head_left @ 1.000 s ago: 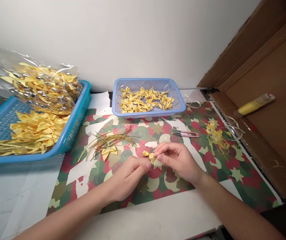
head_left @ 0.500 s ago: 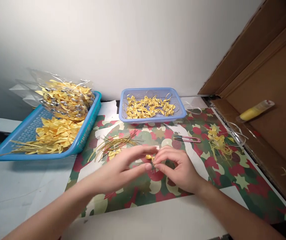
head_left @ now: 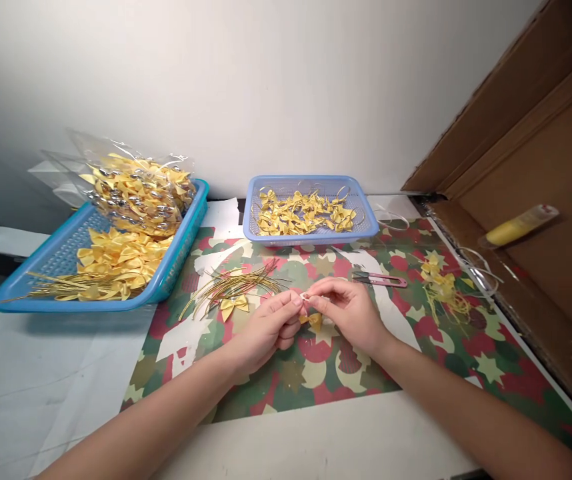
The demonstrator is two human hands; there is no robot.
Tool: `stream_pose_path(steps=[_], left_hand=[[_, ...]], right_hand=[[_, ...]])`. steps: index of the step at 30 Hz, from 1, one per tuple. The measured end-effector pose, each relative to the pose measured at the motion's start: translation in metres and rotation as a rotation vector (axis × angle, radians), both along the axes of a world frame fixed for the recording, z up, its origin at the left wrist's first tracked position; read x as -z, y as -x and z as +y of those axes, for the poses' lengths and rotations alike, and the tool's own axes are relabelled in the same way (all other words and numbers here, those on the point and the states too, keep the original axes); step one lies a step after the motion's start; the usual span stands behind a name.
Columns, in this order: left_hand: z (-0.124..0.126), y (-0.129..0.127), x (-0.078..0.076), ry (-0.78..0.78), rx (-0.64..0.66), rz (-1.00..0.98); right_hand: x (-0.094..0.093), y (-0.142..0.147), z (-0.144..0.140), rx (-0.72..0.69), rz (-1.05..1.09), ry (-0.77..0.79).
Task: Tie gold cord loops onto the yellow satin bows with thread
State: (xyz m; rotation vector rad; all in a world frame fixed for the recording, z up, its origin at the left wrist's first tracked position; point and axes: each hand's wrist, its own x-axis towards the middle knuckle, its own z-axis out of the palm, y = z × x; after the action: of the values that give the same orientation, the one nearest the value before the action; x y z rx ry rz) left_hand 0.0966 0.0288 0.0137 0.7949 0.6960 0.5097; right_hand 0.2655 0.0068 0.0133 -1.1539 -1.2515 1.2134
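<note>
My left hand [head_left: 272, 327] is closed, thumb and forefinger pinching one side of a small, pale bit of thin cord [head_left: 305, 297]. Across from it, my right hand [head_left: 350, 312] pinches the other side. Just below the fingertips is a yellow satin ribbon bow [head_left: 315, 323], partly covered by the fingers; whether it hangs from the cord or rests on the mat is hard to see. To the left of my left hand lie another yellow bow [head_left: 235, 305] and a loose bundle of gold cords [head_left: 241, 283].
A lilac-blue basket [head_left: 311, 238] of corded bows stands at the back. At left, a blue basket [head_left: 166, 293] holds bows, gold cords and a clear bag [head_left: 139, 193]. Thread snips [head_left: 381, 280] and yellow scraps [head_left: 443, 290] lie right, near a cardboard wall [head_left: 531, 133].
My left hand has gone from stretched fingers to a pinch, and both hands now meet at the cord. The bow shows lower, beneath the fingertips. The view has shifted slightly.
</note>
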Motion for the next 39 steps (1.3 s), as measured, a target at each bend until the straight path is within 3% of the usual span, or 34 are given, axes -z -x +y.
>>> stream_pose_path(steps=[7, 13, 18, 29, 39], left_hand=[[0.003, 0.006, 0.007, -0.071, -0.117, 0.083], [0.0, 0.01, 0.005, -0.398, -0.158, 0.368], [-0.003, 0.009, 0.006, -0.617, -0.171, 0.439], [-0.003, 0.008, 0.005, -0.573, -0.211, 0.491], [-0.004, 0.006, 0.005, -0.473, -0.304, 0.425]], right_hand=[[0.006, 0.005, 0.004, 0.101, 0.044, 0.06], [0.017, 0.005, -0.004, 0.057, 0.095, 0.155], [0.024, 0.006, -0.005, 0.054, 0.135, 0.172], [0.027, 0.005, -0.007, -0.019, 0.001, 0.112], [0.024, 0.005, -0.006, 0.009, 0.103, 0.142]])
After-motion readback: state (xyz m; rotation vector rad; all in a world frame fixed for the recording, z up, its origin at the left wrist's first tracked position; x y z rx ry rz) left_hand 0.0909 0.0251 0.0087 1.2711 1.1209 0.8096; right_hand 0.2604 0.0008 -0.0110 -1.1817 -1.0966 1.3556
